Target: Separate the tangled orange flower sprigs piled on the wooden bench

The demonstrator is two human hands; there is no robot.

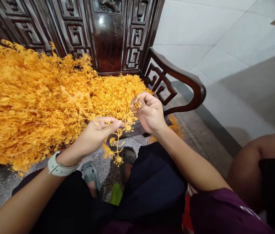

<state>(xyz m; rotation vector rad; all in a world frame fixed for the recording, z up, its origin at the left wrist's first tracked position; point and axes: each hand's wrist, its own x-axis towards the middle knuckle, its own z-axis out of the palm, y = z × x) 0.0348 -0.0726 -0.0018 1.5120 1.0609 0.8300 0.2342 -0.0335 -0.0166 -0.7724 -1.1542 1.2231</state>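
My left hand (102, 131) pinches the stem of a yellow-orange plastic flower sprig (129, 122), whose small branched heads hang below and to the right of the fingers. Just right of it, my right hand (150, 112) is closed, thumb and fingertips together on a small yellow floret piece (137, 104) at the sprig's upper end. Whether that piece is still joined to the sprig I cannot tell. Behind the hands lies a heap of loose yellow florets (120, 92) on the bench seat. A large pile of whole yellow sprigs (35, 104) fills the left side.
The dark carved wooden bench (109, 42) has a curved armrest (195, 91) at right. Yellow bits (176, 126) lie on the floor beside it. Another person's leg (246, 165) is at the right edge. A green object (115, 194) lies between my feet.
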